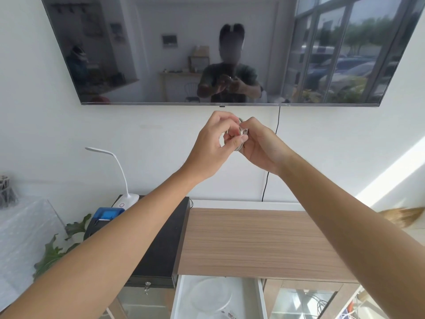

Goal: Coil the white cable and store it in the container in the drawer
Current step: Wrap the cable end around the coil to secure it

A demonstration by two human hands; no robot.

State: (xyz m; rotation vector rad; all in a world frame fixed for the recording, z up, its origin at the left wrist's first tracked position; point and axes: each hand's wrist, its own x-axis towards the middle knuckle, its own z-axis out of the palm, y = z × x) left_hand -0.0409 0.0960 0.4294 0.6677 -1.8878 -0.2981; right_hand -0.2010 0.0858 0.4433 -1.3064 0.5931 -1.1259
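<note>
Pinched tight by both hands, left hand (212,143) and right hand (259,146), fingers closed on white cable (243,131), apparently coiled. Could have sprung loose before reaching open drawer (181,295).

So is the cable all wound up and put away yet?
Nearly wound, not put away. The cable looks bunched into small loops, pinched between the left hand and the right hand, raised in front of the TV; they seem to be finishing the bundle. Below, the drawer is open, with a round clear container inside. Lowering the coil into it is what's left.
</note>
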